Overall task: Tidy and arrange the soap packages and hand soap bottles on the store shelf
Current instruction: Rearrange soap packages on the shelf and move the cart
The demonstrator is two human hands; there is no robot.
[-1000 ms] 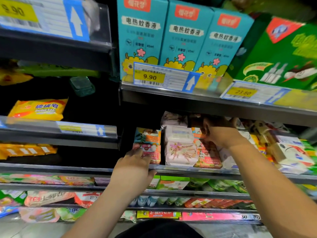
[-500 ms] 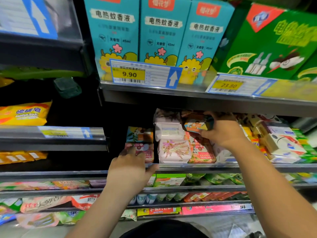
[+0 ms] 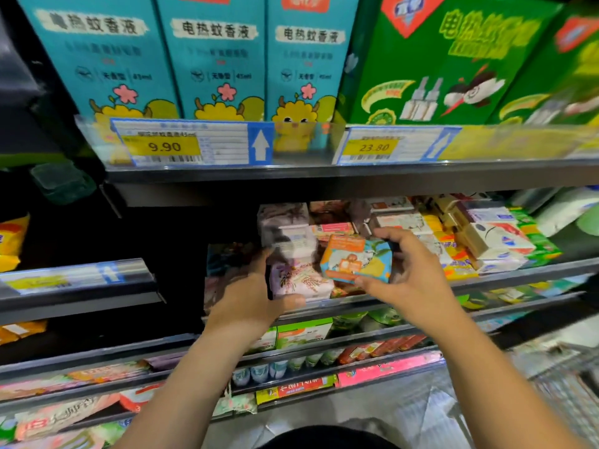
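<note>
While my right hand (image 3: 411, 277) pinches a blue-orange soap pack (image 3: 356, 259) just right of the pink floral pack (image 3: 298, 280), my left hand (image 3: 249, 296) rests open against it. Boxes (image 3: 492, 241) further right look jumbled, so plenty left imo.

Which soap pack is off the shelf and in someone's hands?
The orange-and-blue soap pack, pinched in the right hand in front of the stacks. The others, like the pink floral pack, lie on the shelf.
</note>
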